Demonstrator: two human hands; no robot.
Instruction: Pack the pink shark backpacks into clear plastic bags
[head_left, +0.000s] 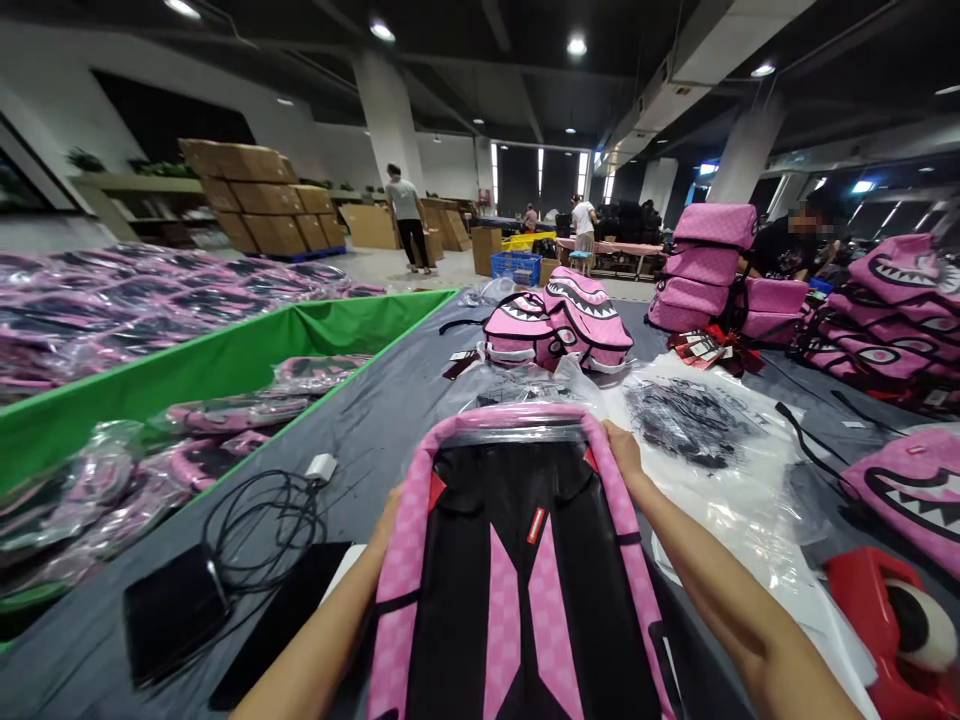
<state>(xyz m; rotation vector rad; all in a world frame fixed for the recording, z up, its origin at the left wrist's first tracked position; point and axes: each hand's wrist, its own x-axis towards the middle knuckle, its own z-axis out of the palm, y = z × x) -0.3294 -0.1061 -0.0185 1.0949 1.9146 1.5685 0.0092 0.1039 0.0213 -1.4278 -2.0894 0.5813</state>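
1. Wide and dim under ceiling spotlights, the warehouse hall has concrete columns, stacked cardboard boxes (pixel 259 200) at the back left and a few people standing far off near a blue crate (pixel 516 268).
2. A long grey table (pixel 375 420) runs away from the camera, and a green-walled bin (pixel 225 365) along its left edge holds pink backpacks sealed in clear plastic.
3. The person's own pink checkered backpack (pixel 517 570) lies at the near centre of the table, back panel and black straps facing up, its top end pointing away from the camera.
4. The left hand (pixel 388 520) presses against the backpack's left edge; its fingers are hidden behind the bag, so its grip cannot be told.
5. The right hand (pixel 624 452) closes on the bag's upper right corner, fingers curled over the pink rim.
6. A clear plastic bag (pixel 525 395) sits at the backpack's top end, touching it.
7. More clear bags (pixel 705 440) with black print lie spread just to the right.
8. A red tape dispenser (pixel 892 620) sits at the near right.
9. A black device and coiled cable with a white charger (pixel 321 467) lie at the near left.
10. Shark-mouth backpacks (pixel 562 320) rest farther up the table, with taller stacks at the right, where another person sits.
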